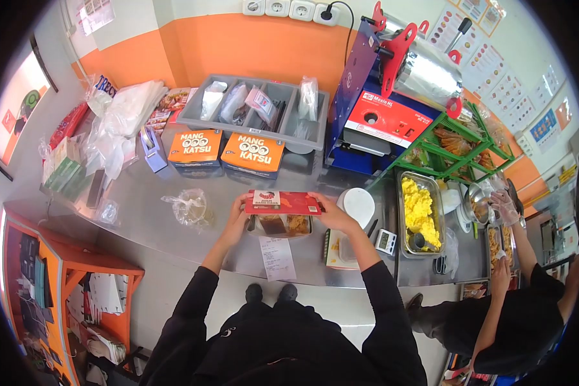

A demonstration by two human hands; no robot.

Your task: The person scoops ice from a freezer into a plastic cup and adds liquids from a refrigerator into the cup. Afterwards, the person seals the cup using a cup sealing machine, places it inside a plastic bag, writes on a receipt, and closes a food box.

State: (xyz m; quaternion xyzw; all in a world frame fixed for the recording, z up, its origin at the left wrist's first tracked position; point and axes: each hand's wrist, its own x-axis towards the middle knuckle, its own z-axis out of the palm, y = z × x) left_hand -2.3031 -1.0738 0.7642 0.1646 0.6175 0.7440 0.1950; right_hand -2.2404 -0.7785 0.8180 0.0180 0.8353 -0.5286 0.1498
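Between my two hands is a red printed cardboard sleeve [283, 203], held at its two ends above a clear-lidded food container [282, 225]. My left hand [236, 220] grips the left end and my right hand [331, 213] the right end. Brown and golden food shows through the container. A printed receipt [277, 258] lies just below it on the steel table [154, 219]. To the left sits a knotted clear plastic bag [192, 207] with something pale inside. Two orange boxes [195, 147] marked MANG KATSU stand behind.
A grey divided bin [251, 125], a blue tape dispenser [153, 149] and a sealing machine [383, 119] stand behind. On the right are a white round lid [356, 204], a timer [386, 241], a tray of yellow food [421, 215] and a co-worker [514, 309].
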